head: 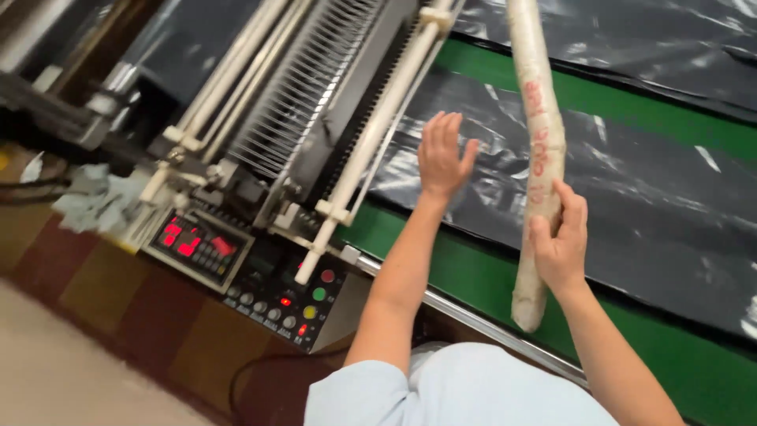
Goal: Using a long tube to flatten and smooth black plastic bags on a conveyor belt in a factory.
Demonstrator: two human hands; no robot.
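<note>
My right hand (561, 244) grips a long pale cardboard tube (536, 126) with red handwriting, holding it near its lower end so it slants up and away over the black plastic sheet (646, 205). Fingers spread and holding nothing, my left hand (441, 158) hovers flat over the edge of the black sheet, just left of the tube. The sheet lies on a green conveyor belt (473, 268).
A bag-making machine with white rollers (371, 134) and a metal comb guide (292, 95) stands to the left. Its control panel (260, 276) has red digits and coloured buttons. Crumpled rags (95, 201) lie at far left. More black film (631, 39) lies on the belt's far side.
</note>
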